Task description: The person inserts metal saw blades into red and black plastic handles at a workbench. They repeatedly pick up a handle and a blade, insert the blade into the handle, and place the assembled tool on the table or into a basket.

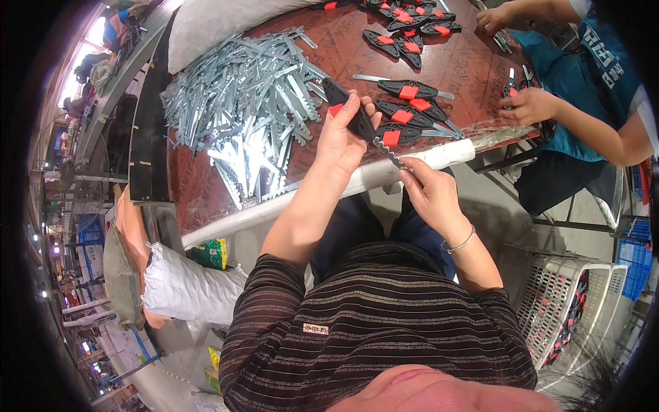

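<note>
Gripping a black plastic piece (362, 126) mid-frame, left hand (342, 141) partly covers it.
Right hand (436, 196) pinches a strip (388, 154), end hidden.

By the near edge of the table (473, 82), your left grip (341, 141) holds a piece (361, 126), your right grip (435, 196) a strip (389, 153).

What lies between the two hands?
In the head view, a toothed metal strip runs from the black-and-red piece in the left hand to the right hand.

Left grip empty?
No, the left grip is closed around a black plastic piece with a red tab.
</note>
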`<state>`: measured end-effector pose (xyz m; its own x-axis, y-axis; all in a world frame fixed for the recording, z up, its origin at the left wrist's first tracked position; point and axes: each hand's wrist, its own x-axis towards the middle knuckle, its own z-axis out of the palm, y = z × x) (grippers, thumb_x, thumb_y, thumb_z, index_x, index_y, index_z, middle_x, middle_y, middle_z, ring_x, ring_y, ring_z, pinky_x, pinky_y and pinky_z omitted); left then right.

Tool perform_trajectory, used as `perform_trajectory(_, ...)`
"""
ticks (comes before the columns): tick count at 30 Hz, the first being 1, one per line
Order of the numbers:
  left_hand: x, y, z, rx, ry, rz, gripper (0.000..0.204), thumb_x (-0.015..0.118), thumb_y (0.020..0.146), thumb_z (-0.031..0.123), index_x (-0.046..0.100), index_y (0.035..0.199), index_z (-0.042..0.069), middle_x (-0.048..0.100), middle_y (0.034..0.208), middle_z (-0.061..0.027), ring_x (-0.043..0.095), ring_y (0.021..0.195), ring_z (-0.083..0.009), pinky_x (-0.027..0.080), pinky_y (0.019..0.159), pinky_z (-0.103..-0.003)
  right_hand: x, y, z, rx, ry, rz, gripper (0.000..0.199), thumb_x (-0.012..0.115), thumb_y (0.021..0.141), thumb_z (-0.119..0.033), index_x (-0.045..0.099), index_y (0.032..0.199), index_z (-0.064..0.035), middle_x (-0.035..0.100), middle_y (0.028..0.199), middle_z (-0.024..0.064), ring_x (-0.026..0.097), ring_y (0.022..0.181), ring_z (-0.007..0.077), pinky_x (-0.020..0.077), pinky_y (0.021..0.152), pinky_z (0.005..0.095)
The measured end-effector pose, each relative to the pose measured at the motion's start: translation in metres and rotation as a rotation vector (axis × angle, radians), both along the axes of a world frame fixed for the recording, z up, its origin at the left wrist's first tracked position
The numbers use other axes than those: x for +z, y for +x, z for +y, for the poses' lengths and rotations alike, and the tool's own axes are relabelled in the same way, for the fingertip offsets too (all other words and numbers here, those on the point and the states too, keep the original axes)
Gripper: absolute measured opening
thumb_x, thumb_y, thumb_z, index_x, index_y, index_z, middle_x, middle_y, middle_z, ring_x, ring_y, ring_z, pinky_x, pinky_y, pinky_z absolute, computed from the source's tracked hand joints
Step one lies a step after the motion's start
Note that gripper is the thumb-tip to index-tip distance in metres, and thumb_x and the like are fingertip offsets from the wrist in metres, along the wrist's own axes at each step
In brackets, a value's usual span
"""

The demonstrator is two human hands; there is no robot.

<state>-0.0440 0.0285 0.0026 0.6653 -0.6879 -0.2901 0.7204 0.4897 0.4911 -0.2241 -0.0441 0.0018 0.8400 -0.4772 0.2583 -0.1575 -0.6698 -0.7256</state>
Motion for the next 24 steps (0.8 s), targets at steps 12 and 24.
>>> perform_trajectory(12, 0.006, -0.020, 0.006, -0.260, -0.231, -0.122, 0.044, 0.043, 0.096, 0.040, 0.043, 0.128, 0.009, 0.056, 0.111, -0.0093, 0.056, 0.102, -0.0239, 0.047, 0.092, -0.048, 0.003, 0.003, -0.010, 0.113, 0.671, 0.039, 0.021, 0.056, 0.091, -0.018, 0.061, 0.105, -0.0032, 0.055, 0.062, 0.0022, 0.050, 0.051, 0.0130, 0.0401, 0.049, 0.0257)
perform_trajectory(24, -0.005, -0.016, 0.016, -0.193, -0.302, -0.406, 0.055, 0.050, 0.094, 0.033, 0.035, 0.135, 0.001, 0.051, 0.127, -0.0137, 0.051, 0.118, -0.0282, 0.040, 0.104, -0.045, 0.025, 0.010, -0.001, 0.120, 0.459, -0.026, 0.047, 0.055, 0.089, -0.009, 0.033, 0.129, -0.0017, 0.058, 0.071, 0.0128, 0.058, 0.063, 0.0243, 0.0453, 0.061, 0.0326)
